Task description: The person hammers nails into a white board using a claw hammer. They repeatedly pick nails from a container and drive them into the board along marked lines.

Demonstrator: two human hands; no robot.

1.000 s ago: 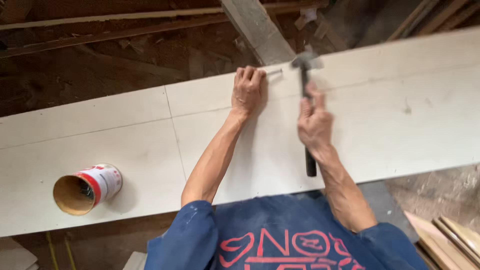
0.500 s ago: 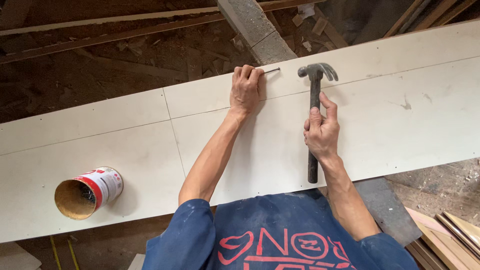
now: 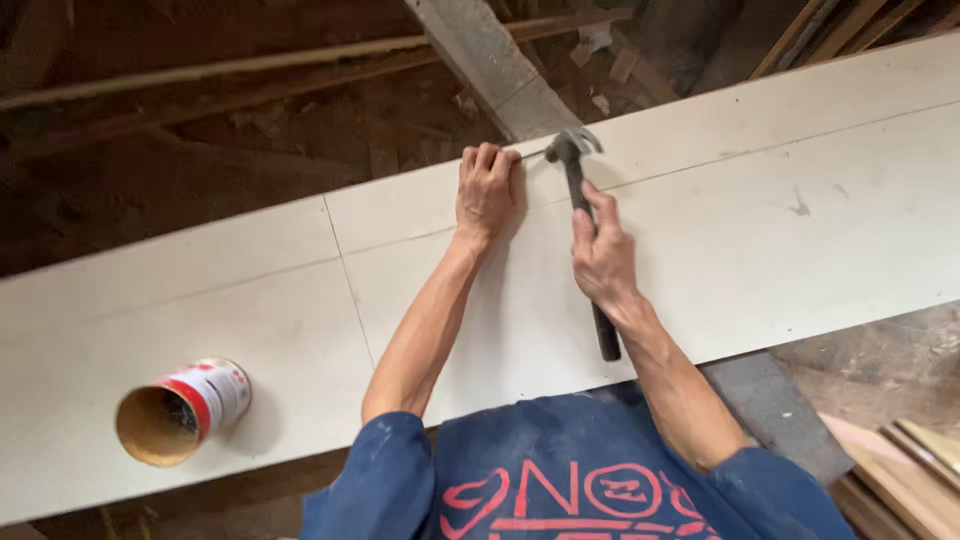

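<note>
— Hammer (image 3: 585,215) first: where does it sit against the hands?

— Its dark handle runs through the right hand (image 3: 603,258), which is closed around the shaft about midway, thumb laid along it. The metal head pokes out beyond the knuckles, at the far edge of the pale board (image 3: 780,230), and the butt of the handle sticks out below the wrist towards the person's body.

— And the other hand?

— The left hand (image 3: 486,188) lies just beside the hammer head, to its left, palm down on the board with the fingers curled together at the far edge. A thin nail (image 3: 533,155) shows between those fingertips and the hammer head; the head is at the nail's end, though I cannot tell whether they touch. Whether the fingers truly pinch the nail is also too small to tell.

— Counts?

— One hammer, one nail in sight, two hands. One open tin can (image 3: 182,410), red and white, lying on its side on the board well to the left of both hands. The board shows two pencil lines, one running lengthwise and one crossing it.
</note>
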